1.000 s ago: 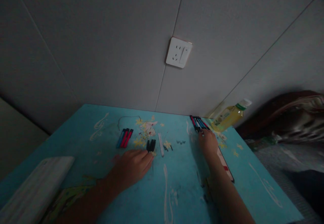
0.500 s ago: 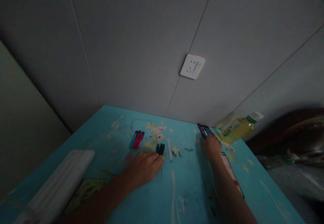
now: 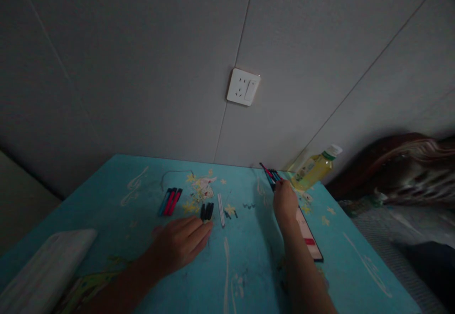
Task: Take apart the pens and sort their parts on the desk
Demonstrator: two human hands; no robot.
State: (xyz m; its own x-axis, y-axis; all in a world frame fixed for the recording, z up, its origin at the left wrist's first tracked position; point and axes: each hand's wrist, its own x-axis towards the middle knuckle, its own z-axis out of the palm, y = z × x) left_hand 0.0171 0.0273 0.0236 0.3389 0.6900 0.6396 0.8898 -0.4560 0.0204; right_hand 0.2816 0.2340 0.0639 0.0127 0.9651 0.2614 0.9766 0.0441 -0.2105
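Note:
My right hand (image 3: 285,203) is closed on a red pen (image 3: 265,167) at the far right of the table. The pen slants over a row of dark and blue pens (image 3: 273,175); its lower part is hidden by the fingers. My left hand (image 3: 185,239) rests on the table with fingers loosely stretched, its tips at the lower ends of several short black pen parts (image 3: 206,211). Beyond it lie blue and red pen barrels (image 3: 171,202). White pen refills (image 3: 221,210) lie right of the black parts, beside small dark pieces (image 3: 231,214) and tiny springs (image 3: 249,205).
A phone (image 3: 310,240) with a lit screen lies partly under my right forearm. Behind my right hand a bottle of yellow liquid (image 3: 314,169) leans to the right. A white object (image 3: 46,266) is at the left. The wall with a socket (image 3: 243,86) borders the table (image 3: 249,257).
The view has turned right. My right hand has lifted one red pen's end out of the row. The fingers of my left hand have drawn back slightly from the black parts.

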